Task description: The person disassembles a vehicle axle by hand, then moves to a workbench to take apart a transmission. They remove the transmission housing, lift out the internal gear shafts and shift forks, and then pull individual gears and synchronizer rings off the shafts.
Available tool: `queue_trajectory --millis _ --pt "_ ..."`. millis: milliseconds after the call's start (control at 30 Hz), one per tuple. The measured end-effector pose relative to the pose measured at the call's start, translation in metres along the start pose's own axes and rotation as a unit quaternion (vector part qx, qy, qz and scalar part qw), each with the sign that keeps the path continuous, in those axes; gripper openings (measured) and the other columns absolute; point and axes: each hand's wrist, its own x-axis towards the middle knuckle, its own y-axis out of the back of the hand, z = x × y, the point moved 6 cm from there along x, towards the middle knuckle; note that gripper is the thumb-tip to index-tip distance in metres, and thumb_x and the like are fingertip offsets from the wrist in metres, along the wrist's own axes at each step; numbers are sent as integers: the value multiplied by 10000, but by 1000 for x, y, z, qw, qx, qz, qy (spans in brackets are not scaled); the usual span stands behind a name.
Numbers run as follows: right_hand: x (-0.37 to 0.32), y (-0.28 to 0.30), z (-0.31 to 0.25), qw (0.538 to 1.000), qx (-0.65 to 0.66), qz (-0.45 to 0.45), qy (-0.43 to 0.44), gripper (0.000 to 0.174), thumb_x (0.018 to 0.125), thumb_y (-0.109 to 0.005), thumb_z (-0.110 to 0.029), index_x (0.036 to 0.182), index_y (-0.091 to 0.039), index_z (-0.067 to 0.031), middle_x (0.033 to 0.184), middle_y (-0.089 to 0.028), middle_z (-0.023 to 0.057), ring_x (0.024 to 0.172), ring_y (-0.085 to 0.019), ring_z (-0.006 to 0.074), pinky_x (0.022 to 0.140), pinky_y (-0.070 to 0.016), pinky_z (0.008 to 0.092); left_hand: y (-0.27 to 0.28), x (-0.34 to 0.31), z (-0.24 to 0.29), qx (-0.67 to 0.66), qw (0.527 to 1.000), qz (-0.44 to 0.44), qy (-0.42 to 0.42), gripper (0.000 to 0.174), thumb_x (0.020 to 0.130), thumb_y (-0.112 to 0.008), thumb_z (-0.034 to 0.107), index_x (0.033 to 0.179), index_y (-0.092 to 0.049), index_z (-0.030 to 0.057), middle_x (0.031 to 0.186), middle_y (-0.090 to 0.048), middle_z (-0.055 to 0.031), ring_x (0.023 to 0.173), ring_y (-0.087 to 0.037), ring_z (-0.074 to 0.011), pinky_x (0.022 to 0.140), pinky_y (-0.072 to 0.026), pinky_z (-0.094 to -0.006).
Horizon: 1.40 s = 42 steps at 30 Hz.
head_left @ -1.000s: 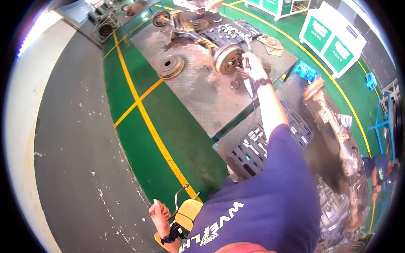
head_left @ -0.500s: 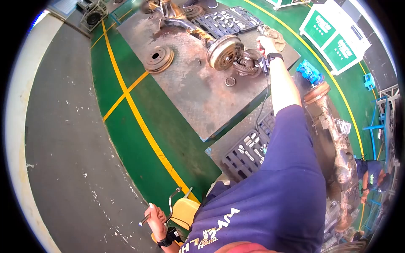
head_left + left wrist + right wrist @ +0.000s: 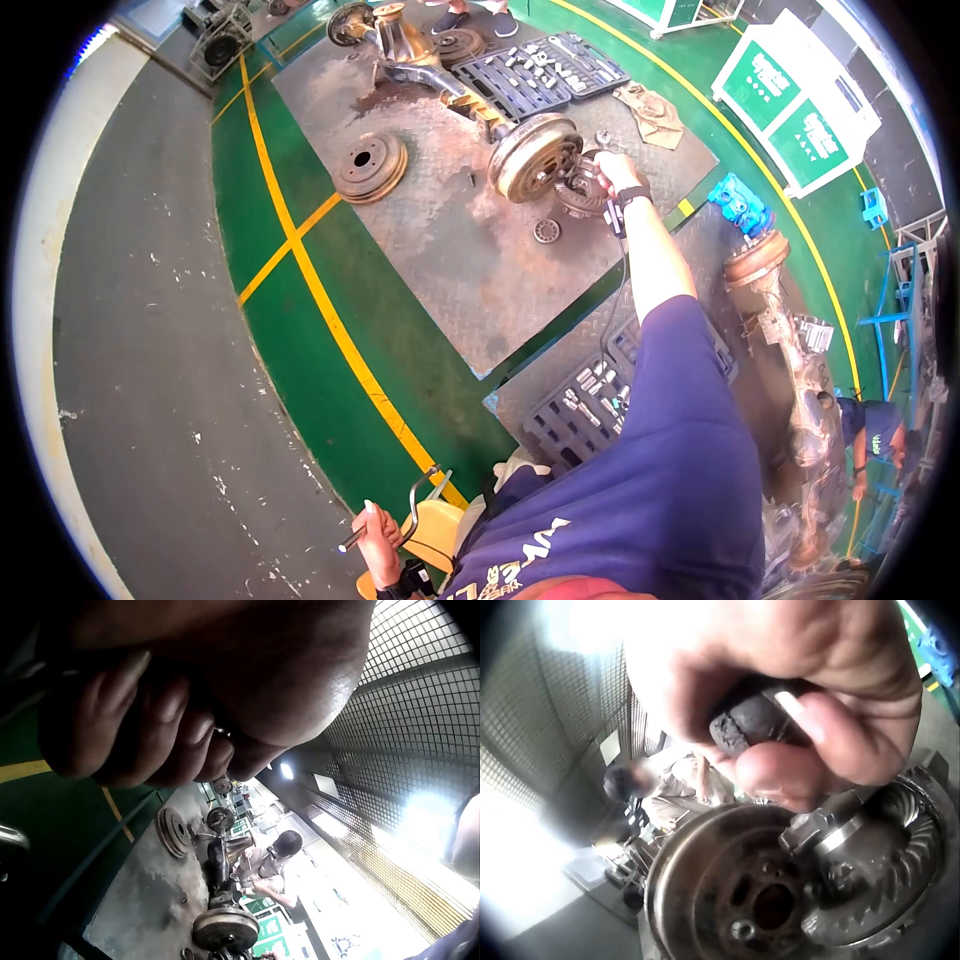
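The person's left hand (image 3: 378,540), low in the head view, is curled round a slender cranked steel bar (image 3: 412,505), smooth and bright, whose bent shaft rises beyond the fist beside a yellow seat (image 3: 432,530). The right hand (image 3: 618,174), at the end of an outstretched arm, grips a dull black, rounded piece (image 3: 754,724) with a crumbly, cracked end; the rest of its form lies hidden within the fingers. This hand is above a differential assembly (image 3: 855,862), oily and grey, in which the curved, oblique teeth of a ring gear (image 3: 922,847) surround a blocky metal core; whether hand and assembly touch cannot be told. Just beside the assembly stands a brake drum (image 3: 535,160), brown with rust, its face pierced by a round central opening and smaller holes. The drum is at the near end of a long axle housing (image 3: 420,75), rough and stained. On the same worktable (image 3: 440,270), a scuffed, textured metal plate, lie a ridged circular drum (image 3: 370,168), a small disc ringed with holes (image 3: 546,231), a moulded black socket case (image 3: 540,70) and a crumpled tan cloth (image 3: 650,115).
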Motion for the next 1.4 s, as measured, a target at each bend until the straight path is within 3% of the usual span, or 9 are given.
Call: queue_trajectory --millis 200,400,533,733,800,867,1067,1100,1400 --pt "40 -11 -1 976 -201 -32 77 270 772 -643 -270 790 -742 -19 710 -710 141 595 -679 246 597 -519 366 -19 12 5 25 1000 -17 8 461 1079 -466 332 682 -332 142 554 -262 45 432 -223 -53 380 -165 -237" --pt "39 -17 -28 930 -355 1 96 443 845 -558 -252 1194 -698 -18 1279 -633 247 1248 -593 374 1033 -475 434 -28 23 9 30 999 -24 14 453 1078 -474 331 690 -343 136 561 -277 40 435 -227 -52 380 -167 -235" --pt "32 -16 -26 939 -337 -17 72 441 865 -530 -248 1211 -691 -26 1296 -624 247 1257 -586 375 1044 -467 436 -33 26 7 34 999 -35 15 453 1080 -468 324 687 -341 138 560 -282 37 433 -227 -55 378 -173 -237" --pt "42 -18 2 985 -167 4 45 376 879 -586 -341 918 -744 -2 795 -726 164 717 -710 280 656 -542 395 -29 22 -3 28 999 -29 23 465 1084 -456 327 676 -328 144 554 -275 39 433 -225 -58 382 -180 -237" --pt "46 -22 17 997 -59 8 48 428 912 -604 -364 617 -553 -58 512 -494 30 392 -457 158 368 -344 341 -28 18 -4 30 999 -30 23 464 1084 -455 327 677 -328 145 553 -271 40 434 -224 -58 383 -182 -237" --pt "40 -23 15 995 -65 11 72 469 931 -575 -390 607 -546 -53 506 -492 34 386 -452 167 369 -348 358 -25 13 -5 28 999 -21 21 459 1084 -456 327 682 -332 143 555 -269 42 435 -223 -57 383 -181 -239" --pt "78 -28 41 985 -103 97 102 503 928 -564 -416 627 -579 -13 505 -519 69 385 -479 191 392 -383 384 -22 3 -6 10 1000 -5 21 478 1082 -477 323 664 -340 135 560 -287 56 448 -224 -39 403 -173 -231" --pt "80 -27 40 985 -142 42 86 688 927 -523 -429 1121 -531 232 943 -691 341 907 -723 377 841 -542 419 -21 2 -6 15 1000 -6 22 477 1081 -478 323 664 -341 135 561 -286 56 448 -223 -39 403 -172 -232" --pt "77 -18 44 981 -145 71 106 749 914 -594 -485 1217 -528 197 1213 -608 392 1194 -611 443 1030 -469 446 -13 0 -12 21 1000 -6 22 465 1080 -475 322 675 -344 134 561 -290 51 447 -232 -43 396 -177 -234"
